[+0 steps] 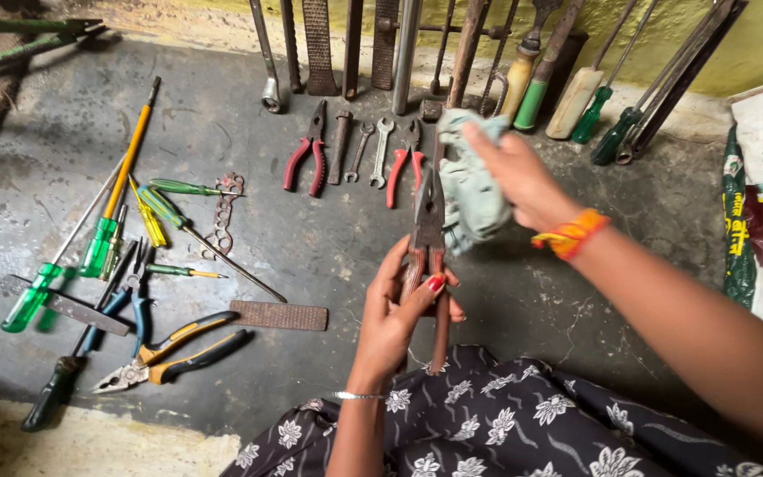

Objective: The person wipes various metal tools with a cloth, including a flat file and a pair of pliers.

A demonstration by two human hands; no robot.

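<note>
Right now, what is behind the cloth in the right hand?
The cloth in the right hand covers the pliers' jaws; the left hand grips their reddish handles. The jaw tips are hidden.

Pale green cloth [472, 190], rusty brown pliers [427, 256], orange wristband [571, 234], black-and-white floral dress [505, 424]

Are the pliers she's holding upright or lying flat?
Upright: the left hand grips the pliers by the handles, nose up, where the right hand presses a cloth.
</note>
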